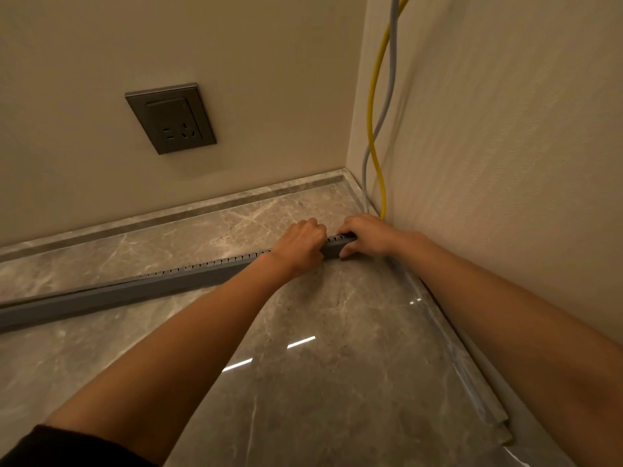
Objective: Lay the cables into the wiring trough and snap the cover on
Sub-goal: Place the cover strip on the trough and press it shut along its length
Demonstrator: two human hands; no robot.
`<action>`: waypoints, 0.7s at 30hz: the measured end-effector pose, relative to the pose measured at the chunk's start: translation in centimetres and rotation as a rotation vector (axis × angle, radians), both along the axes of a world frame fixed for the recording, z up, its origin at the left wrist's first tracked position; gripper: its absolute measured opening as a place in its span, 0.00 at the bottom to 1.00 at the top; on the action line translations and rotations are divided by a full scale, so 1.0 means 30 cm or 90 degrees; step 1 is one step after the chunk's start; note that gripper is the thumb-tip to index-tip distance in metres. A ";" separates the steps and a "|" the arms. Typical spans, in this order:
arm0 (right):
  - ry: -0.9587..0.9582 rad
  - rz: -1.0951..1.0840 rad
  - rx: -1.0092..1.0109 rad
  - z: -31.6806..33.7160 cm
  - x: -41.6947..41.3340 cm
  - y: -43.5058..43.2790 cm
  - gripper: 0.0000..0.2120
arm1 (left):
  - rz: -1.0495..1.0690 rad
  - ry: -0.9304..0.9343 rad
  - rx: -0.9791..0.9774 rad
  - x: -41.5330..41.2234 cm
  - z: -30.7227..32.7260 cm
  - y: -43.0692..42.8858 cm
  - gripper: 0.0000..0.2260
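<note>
A long grey slotted wiring trough [141,288] lies across the marble counter [320,348], running from the left edge to the right wall. A yellow cable [374,106] and a grey cable [387,96] hang down the corner and reach the counter behind my right hand. My left hand [301,247] grips the trough near its right end, fingers curled over its top. My right hand [365,235] holds the very end of the trough, thumb on its front face. The cable ends are hidden behind my hands. A narrow grey strip [472,385] lies along the right wall.
A grey wall socket [170,117] sits on the back wall above the counter. A raised marble lip [168,215] runs along the back wall. The right wall stands close beside my right forearm.
</note>
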State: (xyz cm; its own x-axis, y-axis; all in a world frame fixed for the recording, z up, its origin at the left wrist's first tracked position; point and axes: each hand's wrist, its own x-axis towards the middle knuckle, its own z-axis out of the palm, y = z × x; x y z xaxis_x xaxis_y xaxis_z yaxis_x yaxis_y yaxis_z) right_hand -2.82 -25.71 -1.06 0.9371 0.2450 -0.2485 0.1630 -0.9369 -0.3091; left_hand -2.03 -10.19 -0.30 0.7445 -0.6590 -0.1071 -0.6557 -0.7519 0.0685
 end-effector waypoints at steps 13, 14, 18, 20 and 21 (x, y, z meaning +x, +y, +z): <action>-0.030 -0.015 -0.008 -0.008 -0.008 0.004 0.17 | 0.083 0.086 -0.012 0.030 -0.009 -0.003 0.13; -0.031 -0.015 -0.010 -0.009 -0.008 0.004 0.17 | 0.083 0.080 -0.016 0.029 -0.011 -0.003 0.13; -0.042 -0.018 -0.015 -0.009 -0.011 0.006 0.17 | 0.098 0.075 -0.033 0.023 -0.019 -0.004 0.12; -0.047 -0.019 -0.016 -0.007 -0.013 0.009 0.18 | 0.102 0.075 -0.040 0.019 -0.021 -0.004 0.12; -0.049 -0.018 -0.017 -0.005 -0.014 0.010 0.18 | 0.103 0.072 -0.044 0.016 -0.021 -0.004 0.12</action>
